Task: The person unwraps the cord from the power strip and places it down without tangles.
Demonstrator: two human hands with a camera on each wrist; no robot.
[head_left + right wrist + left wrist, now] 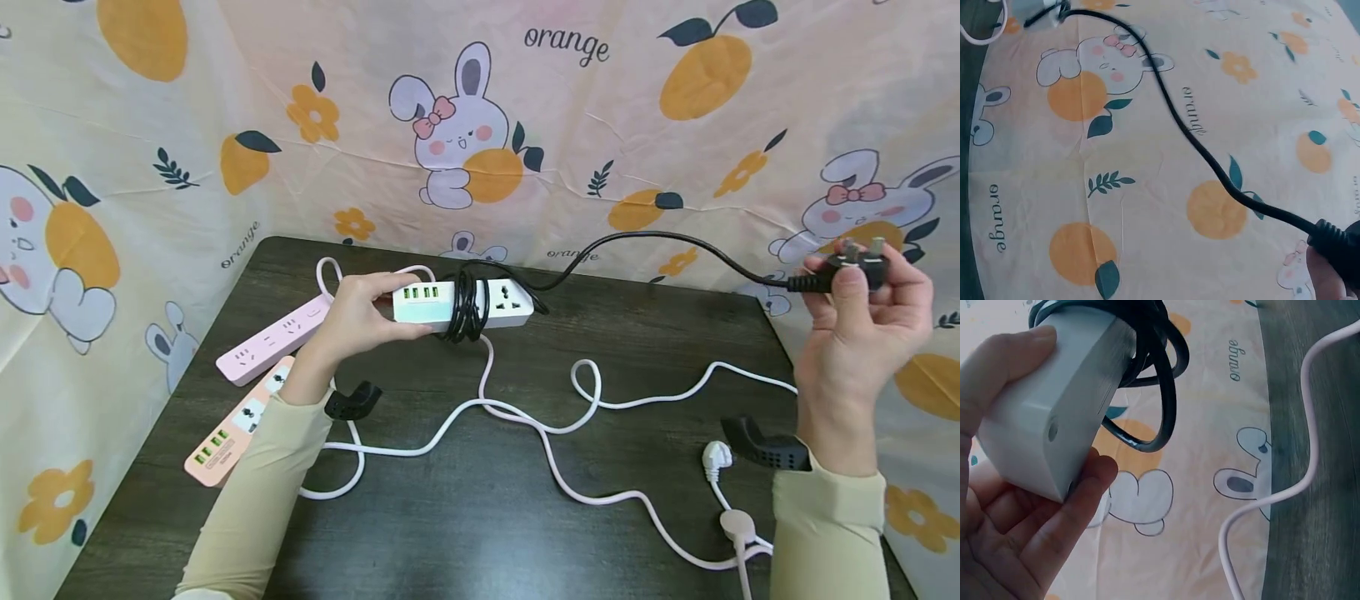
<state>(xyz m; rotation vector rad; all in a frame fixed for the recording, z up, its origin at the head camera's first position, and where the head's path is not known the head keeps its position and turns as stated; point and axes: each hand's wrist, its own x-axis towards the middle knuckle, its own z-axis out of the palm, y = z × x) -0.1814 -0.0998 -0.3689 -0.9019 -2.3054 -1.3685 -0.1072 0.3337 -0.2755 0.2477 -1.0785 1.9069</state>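
My left hand point(358, 315) grips one end of a white power strip point(512, 302), thumb on one side and fingers on the other. In the left wrist view the strip's plain end point(1025, 447) sits between the thumb and curled fingers. A black cord point(467, 308) is wound several times around the strip's middle. From there the cord stretches in a raised arc to the right, up to a black plug point(862, 268). My right hand point(862, 333) pinches that plug between thumb and fingers, its prongs pointing up. The plug's cord collar point(1330, 240) shows at the right wrist view's lower right corner.
On the dark table point(450, 517) at left lie a pink power strip point(273, 337) and a peach power strip point(238, 425). White cords point(442, 433) loop across the middle. A white plug point(717, 457) lies at the right. A printed cloth point(337, 167) hangs behind.
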